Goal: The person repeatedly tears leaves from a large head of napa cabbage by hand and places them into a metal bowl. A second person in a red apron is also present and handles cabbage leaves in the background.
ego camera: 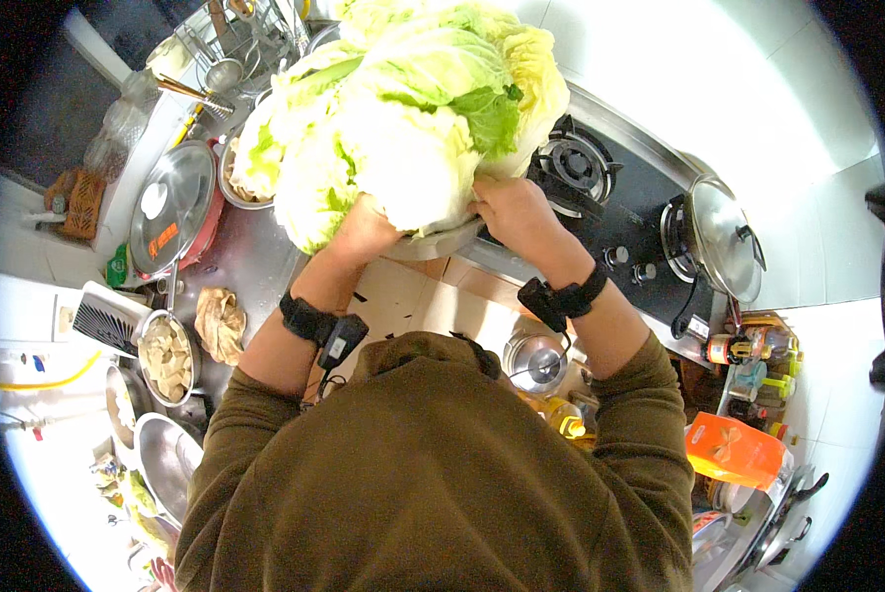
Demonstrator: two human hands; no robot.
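A large heap of pale green and white napa cabbage leaves (pixel 413 126) rises in front of me. Beneath its near side shows the light curved rim of a round support (pixel 439 246); the leaves hide the rest, so I cannot tell whether it is a basin or a board. At the heap's lower left, my left hand (pixel 368 228) grips the cabbage, its fingertips partly covered by leaf. My right hand (pixel 513 211) has its fingers curled against the cabbage at the lower right, just above that rim. Both wrists wear black straps with small devices.
Right of the heap lies a black gas hob (pixel 631 229) bearing a glass-lidded pan (pixel 724 237). On the left are a red lidded pan (pixel 176 203), a metal bowl (pixel 228 177), a pan of cut pale pieces (pixel 167 359) and a crumpled brown bag (pixel 220 325). Bottles (pixel 753 344) stand right.
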